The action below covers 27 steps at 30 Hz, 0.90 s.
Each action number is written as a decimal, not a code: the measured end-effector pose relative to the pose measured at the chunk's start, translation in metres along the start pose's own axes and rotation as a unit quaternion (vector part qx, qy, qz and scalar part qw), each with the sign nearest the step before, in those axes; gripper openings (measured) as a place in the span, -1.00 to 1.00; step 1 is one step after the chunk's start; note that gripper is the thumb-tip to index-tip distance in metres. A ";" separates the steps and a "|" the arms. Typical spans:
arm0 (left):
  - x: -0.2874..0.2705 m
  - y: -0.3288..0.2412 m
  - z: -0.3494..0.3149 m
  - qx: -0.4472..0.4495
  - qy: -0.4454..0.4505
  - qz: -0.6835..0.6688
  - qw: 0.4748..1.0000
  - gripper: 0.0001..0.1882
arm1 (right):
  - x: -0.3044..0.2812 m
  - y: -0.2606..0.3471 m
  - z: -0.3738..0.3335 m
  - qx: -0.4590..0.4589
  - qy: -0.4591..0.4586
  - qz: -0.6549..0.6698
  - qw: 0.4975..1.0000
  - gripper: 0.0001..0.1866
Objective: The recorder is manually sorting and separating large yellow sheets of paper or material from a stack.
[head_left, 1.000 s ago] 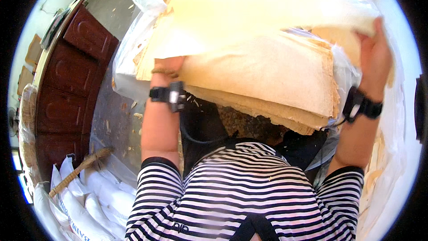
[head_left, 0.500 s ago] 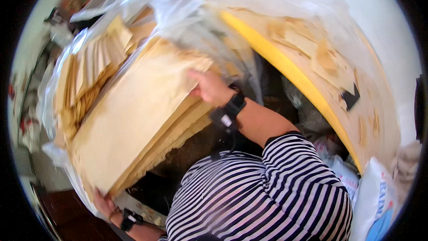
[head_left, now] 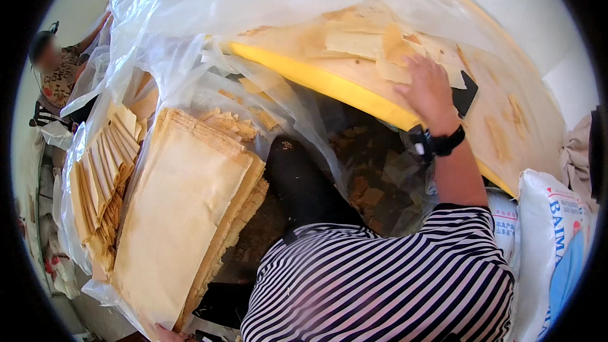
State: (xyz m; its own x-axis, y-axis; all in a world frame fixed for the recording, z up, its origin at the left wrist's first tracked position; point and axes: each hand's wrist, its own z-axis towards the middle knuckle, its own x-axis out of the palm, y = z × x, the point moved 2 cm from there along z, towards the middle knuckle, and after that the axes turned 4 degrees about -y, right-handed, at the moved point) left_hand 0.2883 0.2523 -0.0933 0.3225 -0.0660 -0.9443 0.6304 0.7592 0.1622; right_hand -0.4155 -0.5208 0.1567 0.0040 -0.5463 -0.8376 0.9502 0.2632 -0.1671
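Observation:
A thick stack of tan, thin sheets [head_left: 183, 196] with ragged edges lies at the left, its long side slanting toward me. At its lower corner my left hand [head_left: 168, 334] touches the sheets; the picture's edge cuts off most of its fingers. My right hand [head_left: 430, 88] is open and holds nothing, reaching over the pale worktop beyond the yellow edge strip. Just left of its fingers lie torn pieces of sheet [head_left: 354, 43]. A flat black piece [head_left: 465, 93] rests close to its right side.
Fanned, folded sheets [head_left: 104, 171] stand left of the stack. Clear plastic sheeting [head_left: 190, 6] drapes over the back. A yellow padded edge [head_left: 329, 85] borders the worktop [head_left: 487, 145]. White printed sacks [head_left: 538, 234] stand at right. Scraps litter the dark floor [head_left: 373, 183]. Another person [head_left: 60, 76] is at far left.
My right hand has let go of the stack's far edge and moved right, over the worktop. The stack now lies lower in view, and the left hand sits nearer the bottom edge.

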 end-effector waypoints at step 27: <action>-0.124 -0.178 -0.011 -0.411 -0.223 -0.554 0.689 -0.47 | -0.030 0.195 0.090 0.069 0.220 0.866 0.445 -0.68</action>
State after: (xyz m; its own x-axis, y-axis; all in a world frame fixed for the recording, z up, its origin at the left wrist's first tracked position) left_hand 0.1283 0.1329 -0.0078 0.2650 -0.9531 -0.1462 0.1107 0.1807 -0.9773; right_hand -0.2024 -0.5248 0.1963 0.7334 0.5972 0.3249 -0.3474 -0.0817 0.9342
